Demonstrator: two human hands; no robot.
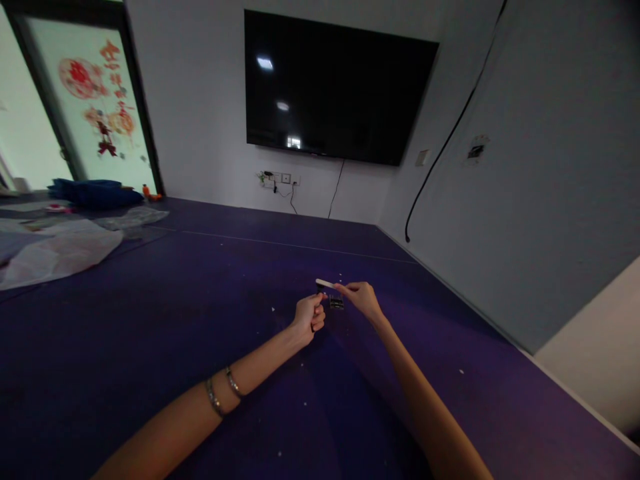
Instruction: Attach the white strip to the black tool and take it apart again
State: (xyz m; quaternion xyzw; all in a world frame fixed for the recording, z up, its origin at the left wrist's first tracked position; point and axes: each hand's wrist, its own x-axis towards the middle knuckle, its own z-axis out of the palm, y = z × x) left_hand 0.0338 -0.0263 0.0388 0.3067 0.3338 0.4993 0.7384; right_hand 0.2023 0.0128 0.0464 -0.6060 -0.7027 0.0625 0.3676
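Note:
My right hand (361,297) is closed on a slim white stick (325,283) with a rounded end, pinched near its right end. The stick points left, over the fingertips of my left hand (310,315). That hand is curled with thumb and fingers pressed together around a small dark piece (320,288), its kind too small to make out. The dark piece meets or lies just under the stick's left end; I cannot tell which. Between and below the hands a small dark rectangular item (337,303) with pale marks lies on the purple floor (240,373).
Small white bits are scattered over the floor. To the left lie clear plastic sheets (75,250) and a dark blue bundle (95,193). A black cable (440,150) hangs down the right wall. A large television (340,87) is mounted on the far wall above some sockets (283,178).

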